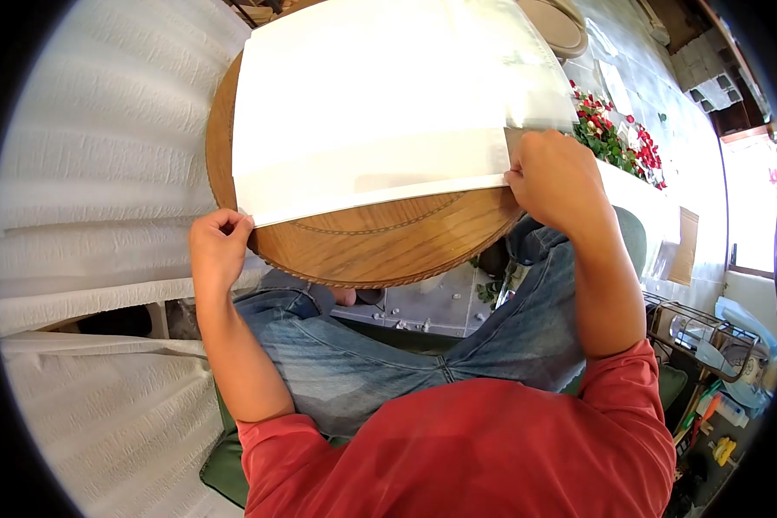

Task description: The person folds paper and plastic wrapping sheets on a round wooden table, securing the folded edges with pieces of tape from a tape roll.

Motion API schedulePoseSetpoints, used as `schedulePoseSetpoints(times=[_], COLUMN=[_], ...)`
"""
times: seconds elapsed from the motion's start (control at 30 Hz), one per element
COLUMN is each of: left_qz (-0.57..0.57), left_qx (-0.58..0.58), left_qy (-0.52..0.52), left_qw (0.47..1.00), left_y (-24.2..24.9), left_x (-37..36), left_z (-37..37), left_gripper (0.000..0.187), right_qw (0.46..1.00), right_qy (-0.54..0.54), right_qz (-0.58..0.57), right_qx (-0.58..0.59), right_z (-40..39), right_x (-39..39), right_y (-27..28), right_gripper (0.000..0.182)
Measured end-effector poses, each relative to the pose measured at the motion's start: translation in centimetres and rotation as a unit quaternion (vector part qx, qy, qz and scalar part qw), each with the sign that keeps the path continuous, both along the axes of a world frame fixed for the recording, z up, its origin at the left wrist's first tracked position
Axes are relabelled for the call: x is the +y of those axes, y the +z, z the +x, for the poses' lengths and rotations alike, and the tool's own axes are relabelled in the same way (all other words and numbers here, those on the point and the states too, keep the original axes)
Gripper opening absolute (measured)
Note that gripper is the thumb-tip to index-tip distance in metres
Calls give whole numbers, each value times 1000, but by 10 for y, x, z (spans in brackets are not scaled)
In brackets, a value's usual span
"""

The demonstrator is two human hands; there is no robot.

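Note:
A large white sheet, perhaps paper or card, lies over the round wooden table. A narrow folded-looking strip runs along its near edge. My left hand pinches the near left corner between thumb and forefinger. At the near right corner, my right hand grips the same edge with its fingers closed. Some clear, shiny film shows along the sheet's right side, beyond my right hand.
A white textured curtain hangs close on the left. Red and white flowers with green leaves lie to the right. A wire basket stands at the lower right, near several small tools. A round-seated chair or stool is at the back.

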State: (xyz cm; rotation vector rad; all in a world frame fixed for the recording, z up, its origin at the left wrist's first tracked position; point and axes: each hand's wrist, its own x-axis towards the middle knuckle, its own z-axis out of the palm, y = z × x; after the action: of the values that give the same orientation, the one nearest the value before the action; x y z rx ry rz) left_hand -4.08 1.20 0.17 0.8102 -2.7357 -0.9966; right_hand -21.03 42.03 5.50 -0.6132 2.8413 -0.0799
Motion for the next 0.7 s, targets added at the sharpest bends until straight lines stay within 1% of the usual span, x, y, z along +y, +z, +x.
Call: schedulePoseSetpoints(times=[0.2, 0.33, 0.4, 0.47, 0.5, 0.57, 0.63, 0.7], left_qz=[-30, -1, -17, -16, -20, -23, -56, -65], left_qx=[-6, 19, 11, 14, 11, 8, -6, -3], left_qy=[9, -4, 1, -1, 2, 5, 8, 5], left_qw=[999, 1000, 1000, 1000, 1000, 1000, 998, 998], left_y=[5, -4, 0, 0, 0, 2, 7, 7], left_x=[9, 4, 6, 8, 7, 9, 15, 14], left_z=[-1, 1, 1, 0, 0, 0, -1, 0], left_gripper=[19, 16, 16, 17, 17, 17, 18, 18], right_qw=[1000, 999, 999, 1000, 999, 999, 999, 999], right_qy=[8, -8, -19, -3, -6, -7, -6, -2], right_qz=[1, -3, 3, 8, -31, -28, -27, -24], right_qx=[4, -32, -51, -20, 28, 29, 30, 33], right_z=[1, -1, -2, -1, -1, -1, -1, 0], right_x=[0, -1, -1, -1, 0, 4, 3, 2], right_y=[2, 5, 7, 3, -6, -10, -9, -8], right_gripper=[19, 19, 19, 18, 20, 20, 21, 21])
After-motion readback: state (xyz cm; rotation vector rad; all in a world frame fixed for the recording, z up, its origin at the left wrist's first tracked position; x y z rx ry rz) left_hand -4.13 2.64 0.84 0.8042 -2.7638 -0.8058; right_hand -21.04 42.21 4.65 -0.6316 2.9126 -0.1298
